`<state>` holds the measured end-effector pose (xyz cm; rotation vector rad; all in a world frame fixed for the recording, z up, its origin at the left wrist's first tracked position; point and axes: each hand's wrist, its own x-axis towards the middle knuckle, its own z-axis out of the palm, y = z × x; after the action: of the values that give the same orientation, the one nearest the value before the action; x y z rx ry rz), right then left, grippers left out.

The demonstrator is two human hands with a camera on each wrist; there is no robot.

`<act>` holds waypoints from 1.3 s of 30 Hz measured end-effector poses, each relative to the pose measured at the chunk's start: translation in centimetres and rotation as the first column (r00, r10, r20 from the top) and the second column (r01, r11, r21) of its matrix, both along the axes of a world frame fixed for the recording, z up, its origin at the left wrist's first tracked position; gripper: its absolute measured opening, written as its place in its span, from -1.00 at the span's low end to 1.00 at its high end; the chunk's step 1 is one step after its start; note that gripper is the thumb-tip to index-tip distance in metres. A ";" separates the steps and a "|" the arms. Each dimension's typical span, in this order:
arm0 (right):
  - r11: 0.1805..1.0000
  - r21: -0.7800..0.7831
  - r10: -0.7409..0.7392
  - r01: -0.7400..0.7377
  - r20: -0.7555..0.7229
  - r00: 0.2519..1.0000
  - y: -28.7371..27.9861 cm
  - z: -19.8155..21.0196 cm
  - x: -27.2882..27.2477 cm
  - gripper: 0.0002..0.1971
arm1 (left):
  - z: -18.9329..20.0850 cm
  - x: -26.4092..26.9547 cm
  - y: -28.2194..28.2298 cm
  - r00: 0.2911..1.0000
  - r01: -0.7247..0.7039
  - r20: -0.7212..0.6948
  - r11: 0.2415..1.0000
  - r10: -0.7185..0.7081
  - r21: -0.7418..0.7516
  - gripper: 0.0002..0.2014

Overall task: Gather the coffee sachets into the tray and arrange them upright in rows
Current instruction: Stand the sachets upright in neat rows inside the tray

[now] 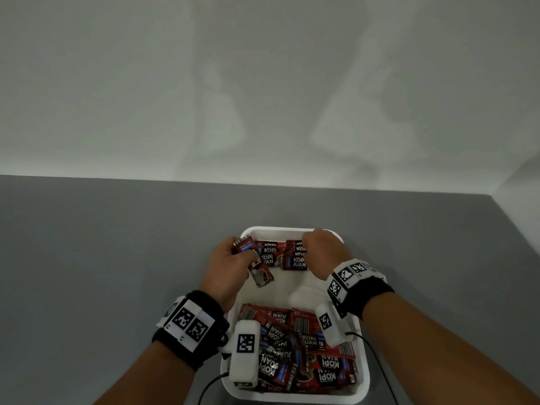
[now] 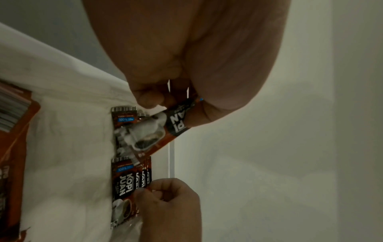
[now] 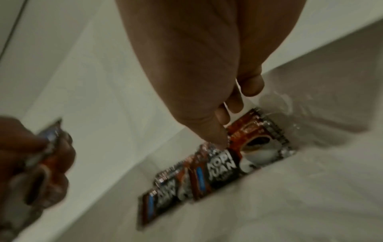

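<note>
Head view, nearest first: a loose heap of sachets (image 1: 304, 349) fills the near end of the white tray (image 1: 363, 384), red and black packets lying flat and crisscrossed, partly hidden behind the white camera units strapped to both wrists. Past a bare stretch of the tray floor, the left hand (image 1: 230, 267) holds a few sachets (image 1: 257, 263) pinched between thumb and curled fingers, tilted over the tray's left side. At the far end, two short stacks of sachets (image 1: 282, 254) stand leaning against the far wall side by side. The right hand (image 1: 324, 252) rests on the right stack with fingers curled, thumb and fingertips touching the top edges of its packets. The tray sits on a grey table (image 1: 102, 258) in front of a pale wall (image 1: 263, 83).
</note>
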<state>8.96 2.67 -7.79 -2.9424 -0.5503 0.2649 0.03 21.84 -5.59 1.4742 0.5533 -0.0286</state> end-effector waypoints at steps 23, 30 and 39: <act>0.948 0.308 -0.006 0.083 -0.244 0.970 2.6 1.8 -1.3 -0.81 | -0.6 -0.4 1.5 0.986 -0.165 0.040 0.985 0.162 0.059 -0.84; 0.975 0.216 -0.001 0.043 -0.193 0.981 5.0 -0.8 -1.2 -0.82 | -1.3 -1.2 1.8 0.996 -0.094 -0.006 0.991 0.095 0.091 -0.87; 0.951 0.204 0.278 -0.233 -0.230 0.933 2.8 -0.2 -3.5 -0.77 | -1.7 -1.2 1.9 0.999 -0.015 -0.043 0.993 0.020 0.117 -0.89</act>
<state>5.46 5.51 -7.96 -2.6097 -0.8704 0.5852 -1.13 23.72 -7.26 1.5856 0.6122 -0.0146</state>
